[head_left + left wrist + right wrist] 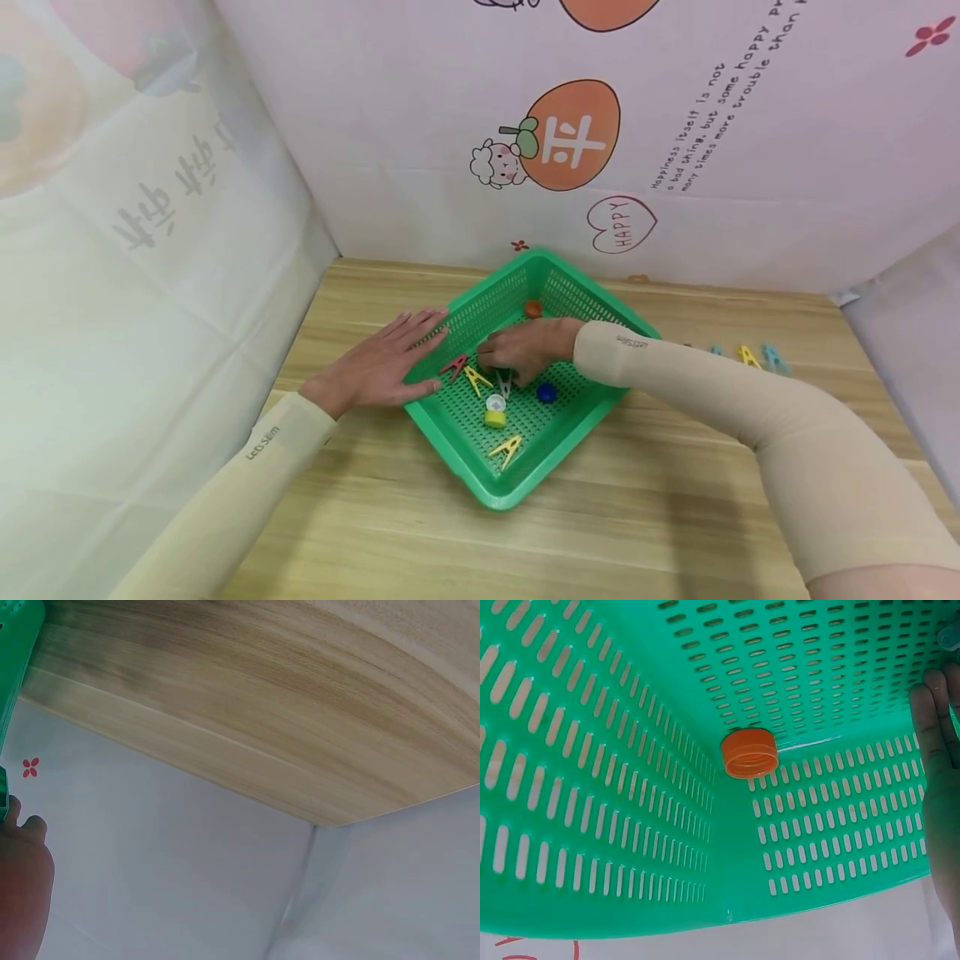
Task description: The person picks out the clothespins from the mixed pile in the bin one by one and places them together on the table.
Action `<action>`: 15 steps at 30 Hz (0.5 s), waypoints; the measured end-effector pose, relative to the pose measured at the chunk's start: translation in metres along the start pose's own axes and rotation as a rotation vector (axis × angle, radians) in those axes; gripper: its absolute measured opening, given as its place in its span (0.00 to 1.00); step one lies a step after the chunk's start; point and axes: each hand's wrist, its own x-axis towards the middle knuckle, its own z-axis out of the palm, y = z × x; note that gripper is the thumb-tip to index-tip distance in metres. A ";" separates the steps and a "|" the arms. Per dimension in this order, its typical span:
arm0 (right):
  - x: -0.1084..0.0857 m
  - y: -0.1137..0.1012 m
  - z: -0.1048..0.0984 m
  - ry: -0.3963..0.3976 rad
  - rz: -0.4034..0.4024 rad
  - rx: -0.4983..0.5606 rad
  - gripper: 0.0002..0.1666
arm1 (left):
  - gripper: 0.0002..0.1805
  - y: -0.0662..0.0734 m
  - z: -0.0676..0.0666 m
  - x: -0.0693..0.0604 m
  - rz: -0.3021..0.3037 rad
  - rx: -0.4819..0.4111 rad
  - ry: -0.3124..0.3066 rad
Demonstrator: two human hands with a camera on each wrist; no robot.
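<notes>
A green perforated basket (442, 442) stands on the wooden table. My left hand (382, 362) lies with spread, straight fingers on its left rim; part of that hand (22, 885) shows in the left wrist view. Inside the basket, my right hand (525, 348) reaches down near a grey clothespin (504, 383); its fingertips are hidden in the head view, so its hold is unclear. Around it lie a red clothespin (454, 367), yellow clothespins (477, 380), a blue cap (547, 392), a white cap (495, 403), a yellow cap (495, 419) and an orange cap (750, 753).
Right of the basket, partly behind my right sleeve, a yellow clothespin (749, 357) and blue clothespins (776, 359) lie on the table (420, 542). A printed white cloth (405, 125) hangs behind the table and along its sides.
</notes>
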 end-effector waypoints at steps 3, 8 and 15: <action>0.000 0.001 -0.001 0.001 0.012 -0.003 0.20 | 0.48 0.001 -0.001 0.000 0.001 0.002 -0.004; -0.010 0.004 -0.012 0.032 0.043 0.043 0.19 | 0.48 0.001 -0.001 0.000 0.006 -0.001 0.004; -0.042 0.011 -0.029 0.122 0.119 0.094 0.16 | 0.48 0.002 -0.001 0.000 0.005 -0.019 0.011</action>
